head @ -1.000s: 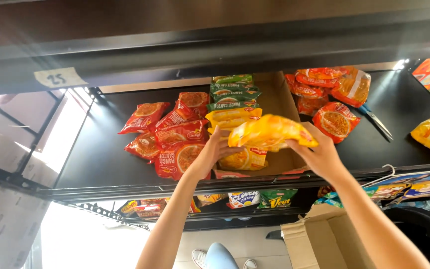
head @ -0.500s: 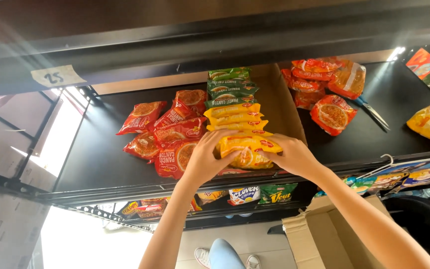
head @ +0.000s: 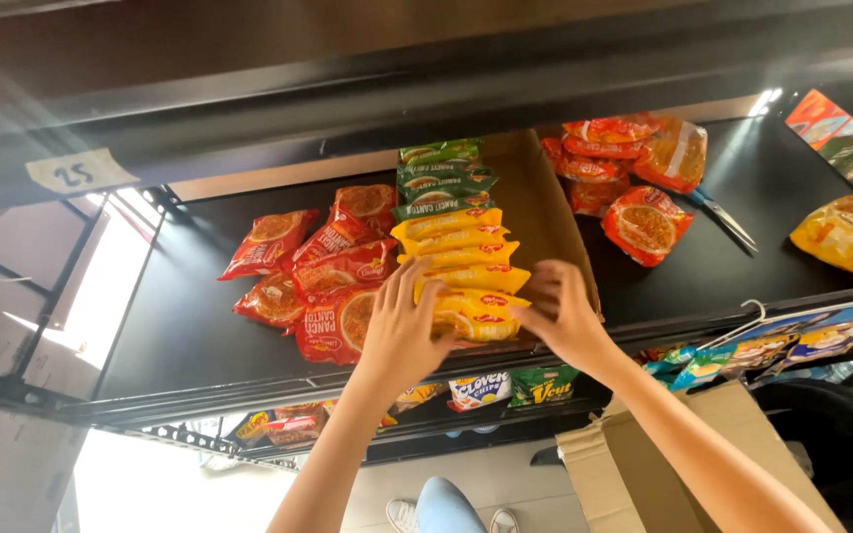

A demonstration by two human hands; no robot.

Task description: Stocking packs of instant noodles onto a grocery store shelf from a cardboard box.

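Left hand (head: 402, 331) spread, right hand (head: 560, 316) curled — both pressing the front yellow packet (head: 476, 314).

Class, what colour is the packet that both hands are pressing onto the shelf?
Yellow packet, seen in the head view.

This is a small shop or its stockroom. A dark metal shelf (head: 199, 326) carries rows of yellow (head: 461, 266), green (head: 443, 178) and red snack packets (head: 338, 276), a handwritten paper tag (head: 79, 172) is stuck above, and cardboard cartons (head: 644, 464) stand below.
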